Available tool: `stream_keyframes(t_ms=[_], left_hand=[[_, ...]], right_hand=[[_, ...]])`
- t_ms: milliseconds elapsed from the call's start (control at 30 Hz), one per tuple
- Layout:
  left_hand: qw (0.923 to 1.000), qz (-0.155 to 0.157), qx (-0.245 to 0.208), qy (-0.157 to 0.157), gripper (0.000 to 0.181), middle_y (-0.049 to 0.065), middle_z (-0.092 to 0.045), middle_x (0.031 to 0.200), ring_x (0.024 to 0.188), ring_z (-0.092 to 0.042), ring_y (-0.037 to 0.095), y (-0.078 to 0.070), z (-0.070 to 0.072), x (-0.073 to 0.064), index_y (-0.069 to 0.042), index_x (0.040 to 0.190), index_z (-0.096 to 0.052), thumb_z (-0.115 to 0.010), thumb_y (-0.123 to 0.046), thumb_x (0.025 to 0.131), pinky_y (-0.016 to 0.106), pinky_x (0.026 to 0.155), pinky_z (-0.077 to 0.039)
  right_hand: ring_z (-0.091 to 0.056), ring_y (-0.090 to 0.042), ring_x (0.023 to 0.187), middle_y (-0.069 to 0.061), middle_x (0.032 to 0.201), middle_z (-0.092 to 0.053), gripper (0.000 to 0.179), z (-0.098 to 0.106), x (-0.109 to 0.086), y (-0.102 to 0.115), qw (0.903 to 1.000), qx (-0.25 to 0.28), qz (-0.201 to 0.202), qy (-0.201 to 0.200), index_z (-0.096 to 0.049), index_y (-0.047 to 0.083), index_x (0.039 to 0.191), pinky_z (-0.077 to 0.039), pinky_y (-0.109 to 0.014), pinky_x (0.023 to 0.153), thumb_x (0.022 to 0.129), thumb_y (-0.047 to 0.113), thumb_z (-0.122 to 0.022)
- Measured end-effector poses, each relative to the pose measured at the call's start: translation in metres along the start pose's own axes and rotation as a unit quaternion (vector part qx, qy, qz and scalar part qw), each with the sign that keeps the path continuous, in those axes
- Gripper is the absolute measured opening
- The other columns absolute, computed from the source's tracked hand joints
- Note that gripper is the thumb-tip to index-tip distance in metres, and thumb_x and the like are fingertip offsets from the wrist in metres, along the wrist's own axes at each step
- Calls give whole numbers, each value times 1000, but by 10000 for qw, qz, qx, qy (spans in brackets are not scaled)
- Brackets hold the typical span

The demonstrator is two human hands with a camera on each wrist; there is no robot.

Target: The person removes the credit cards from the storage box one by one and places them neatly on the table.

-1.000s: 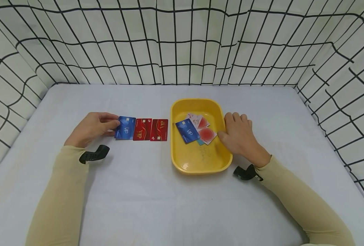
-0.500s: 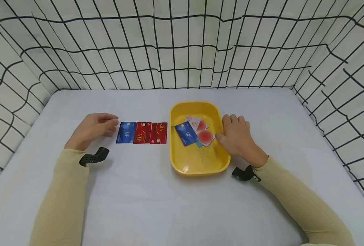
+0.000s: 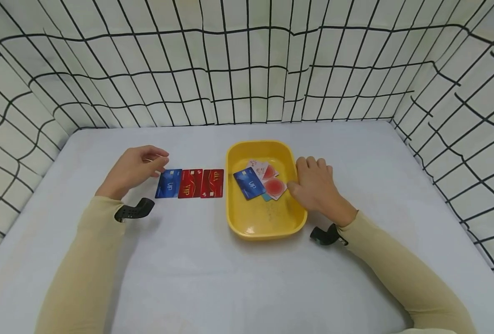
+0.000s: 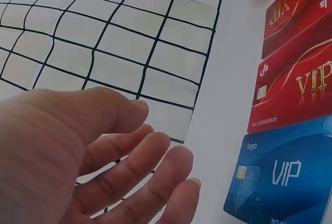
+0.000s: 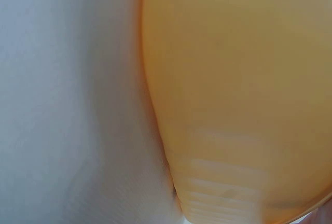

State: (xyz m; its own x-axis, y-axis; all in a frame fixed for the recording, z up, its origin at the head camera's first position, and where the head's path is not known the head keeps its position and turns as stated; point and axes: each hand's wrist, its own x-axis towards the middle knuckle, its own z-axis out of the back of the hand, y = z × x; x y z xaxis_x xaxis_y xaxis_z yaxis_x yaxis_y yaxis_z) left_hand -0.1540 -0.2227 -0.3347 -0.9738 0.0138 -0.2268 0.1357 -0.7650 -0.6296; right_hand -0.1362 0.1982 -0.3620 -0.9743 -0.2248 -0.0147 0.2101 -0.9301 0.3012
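Observation:
My left hand (image 3: 136,168) hovers just above and left of a blue VIP card (image 3: 169,183), fingers loosely bent, holding nothing; the left wrist view shows a gap between thumb and fingers. To the blue card's right lie two red VIP cards, a middle one (image 3: 190,183) and a right one (image 3: 212,183), in a row on the white table. My right hand (image 3: 317,190) grips the right rim of a yellow tray (image 3: 263,227), thumb over the edge. In the tray a second blue VIP card (image 3: 249,183) overlaps pink-and-white cards (image 3: 275,188) and a mostly hidden teal card (image 3: 266,197).
A black wire grid (image 3: 230,69) stands along the table's back and both sides. White tabletop (image 3: 213,278) stretches in front of the tray and the card row. Black wrist devices sit on the left (image 3: 134,209) and right (image 3: 328,235) wrists.
My left hand has let go of the blue card on the table, then risen and shifted slightly right over its upper corner. My right hand stays on the tray. The head view has tilted slightly.

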Motion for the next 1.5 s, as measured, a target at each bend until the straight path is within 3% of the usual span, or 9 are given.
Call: stream_keyframes(t_ms=[267,567,800,1300,1500], left_hand=[[9992,-269,304,-17,51,20,-65,135,118,-67,36,-20,1,1,-15,142,-56,-54,-49,104,60,107,-49],[9942,-821,684,-118,43,18,-70,124,109,-67,32,-45,3,-2,-13,135,-61,-54,-43,105,51,97,-56],[9885,-1060,1079,-28,42,15,-67,130,120,-61,33,-66,1,-3,-15,135,-62,-56,-43,103,53,97,-56],[9774,-1586,1375,241,36,13,-69,127,118,-62,31,-103,-11,-5,-16,131,-65,-60,-37,102,50,96,-58],[9733,-1798,1416,184,32,12,-71,121,113,-64,29,-112,-19,-4,-15,129,-66,-61,-33,102,49,95,-59]], right_hand=[[-39,-34,98,-14,100,-48,37,0,0,0,10000,-16,16,19,-50,2,117,-28,-43,80,92,30,-49],[-38,-34,98,-13,100,-47,38,0,-1,-1,10000,-4,25,2,-49,2,118,-28,-43,81,92,31,-49],[-38,-33,97,-13,100,-47,37,0,-1,-2,10000,18,60,-30,-49,2,117,-27,-43,80,92,30,-49],[-38,-33,96,-13,99,-46,36,1,0,-3,9999,48,89,-56,-49,3,115,-27,-43,80,93,31,-47],[-37,-33,95,-12,98,-46,34,0,0,-3,9999,46,84,-81,-49,4,113,-26,-43,80,92,31,-48]])
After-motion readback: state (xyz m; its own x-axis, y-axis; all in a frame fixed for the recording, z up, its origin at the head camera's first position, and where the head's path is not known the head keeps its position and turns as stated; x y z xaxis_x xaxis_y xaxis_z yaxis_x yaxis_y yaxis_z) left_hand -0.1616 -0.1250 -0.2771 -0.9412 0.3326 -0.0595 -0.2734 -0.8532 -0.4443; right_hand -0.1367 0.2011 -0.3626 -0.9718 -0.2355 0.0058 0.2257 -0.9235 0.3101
